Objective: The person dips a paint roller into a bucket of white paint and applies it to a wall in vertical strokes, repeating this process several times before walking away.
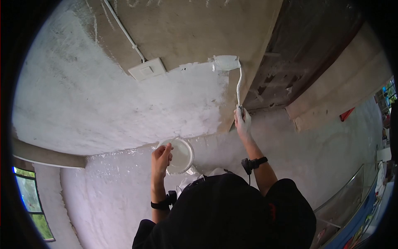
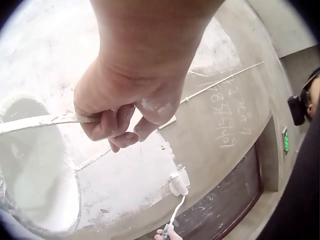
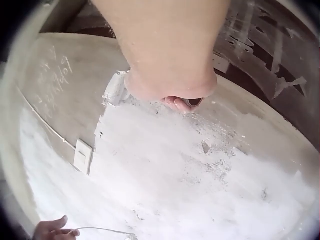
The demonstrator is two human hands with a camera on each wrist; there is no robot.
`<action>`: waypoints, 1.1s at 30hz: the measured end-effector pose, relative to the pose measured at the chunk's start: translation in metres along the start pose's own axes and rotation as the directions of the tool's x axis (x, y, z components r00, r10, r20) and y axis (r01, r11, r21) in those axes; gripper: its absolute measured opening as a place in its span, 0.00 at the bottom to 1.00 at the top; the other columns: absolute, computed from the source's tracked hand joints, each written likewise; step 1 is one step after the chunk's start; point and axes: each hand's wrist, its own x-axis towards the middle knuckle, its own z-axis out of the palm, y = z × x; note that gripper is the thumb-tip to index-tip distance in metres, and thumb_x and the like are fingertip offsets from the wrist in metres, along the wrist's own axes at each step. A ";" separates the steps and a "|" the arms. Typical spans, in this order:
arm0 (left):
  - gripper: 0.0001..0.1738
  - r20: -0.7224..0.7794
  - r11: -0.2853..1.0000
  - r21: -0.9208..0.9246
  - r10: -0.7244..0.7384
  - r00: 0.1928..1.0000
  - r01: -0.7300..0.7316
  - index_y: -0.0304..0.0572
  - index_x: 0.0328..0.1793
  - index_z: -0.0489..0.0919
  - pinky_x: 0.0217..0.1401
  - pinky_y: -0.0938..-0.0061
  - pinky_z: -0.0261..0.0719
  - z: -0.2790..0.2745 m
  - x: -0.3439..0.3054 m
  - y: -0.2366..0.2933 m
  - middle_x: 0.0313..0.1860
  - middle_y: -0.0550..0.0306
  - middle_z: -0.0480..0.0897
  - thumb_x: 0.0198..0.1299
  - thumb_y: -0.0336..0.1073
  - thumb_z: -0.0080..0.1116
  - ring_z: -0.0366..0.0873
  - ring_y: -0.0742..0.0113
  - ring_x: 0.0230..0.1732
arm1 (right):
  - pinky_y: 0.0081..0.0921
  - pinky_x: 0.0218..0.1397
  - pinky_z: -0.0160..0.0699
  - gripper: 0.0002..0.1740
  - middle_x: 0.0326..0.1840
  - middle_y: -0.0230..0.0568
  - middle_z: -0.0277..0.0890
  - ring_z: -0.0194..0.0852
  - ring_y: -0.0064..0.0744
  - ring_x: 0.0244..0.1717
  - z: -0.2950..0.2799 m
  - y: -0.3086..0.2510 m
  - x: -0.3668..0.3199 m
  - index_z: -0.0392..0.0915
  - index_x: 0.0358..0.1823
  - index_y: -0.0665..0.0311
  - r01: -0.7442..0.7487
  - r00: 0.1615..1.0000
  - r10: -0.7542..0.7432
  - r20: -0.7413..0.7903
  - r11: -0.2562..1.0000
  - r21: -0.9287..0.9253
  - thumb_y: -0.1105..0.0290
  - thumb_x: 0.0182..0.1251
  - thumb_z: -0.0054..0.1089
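My right hand (image 1: pixel 243 123) grips the handle of a paint roller (image 1: pixel 227 63), whose white-coated sleeve lies against the wall at the upper border of the white paint. In the right wrist view the wrist covers most of that hand, and the roller sleeve (image 3: pixel 115 88) shows beside it. My left hand (image 1: pixel 160 164) holds a round white bucket (image 1: pixel 191 154) by its bail. Curled fingers wrap the paint-smeared bail (image 2: pixel 40 122) in the left wrist view, with the bucket hanging below and pale liquid inside it.
A switch plate (image 1: pixel 147 69) with a conduit (image 1: pixel 121 27) running up from it sits on the wall left of the roller. Bare wall with chalk writing (image 2: pixel 232 115) lies above the paint. A dark brown panel (image 1: pixel 286 58) stands to the right. Paint spatters mark the floor (image 1: pixel 112 178).
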 end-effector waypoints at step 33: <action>0.21 -0.093 0.997 0.080 0.013 0.996 -0.006 0.34 0.36 0.82 0.18 0.83 0.54 -0.024 -0.015 -0.004 0.15 0.66 0.71 0.65 0.49 0.58 0.60 0.83 0.15 | 0.14 0.18 0.46 0.15 0.21 0.20 0.54 0.49 0.11 0.18 0.071 0.008 -0.010 0.63 0.30 0.54 -0.099 0.981 0.089 0.173 0.994 0.053 0.59 0.77 0.45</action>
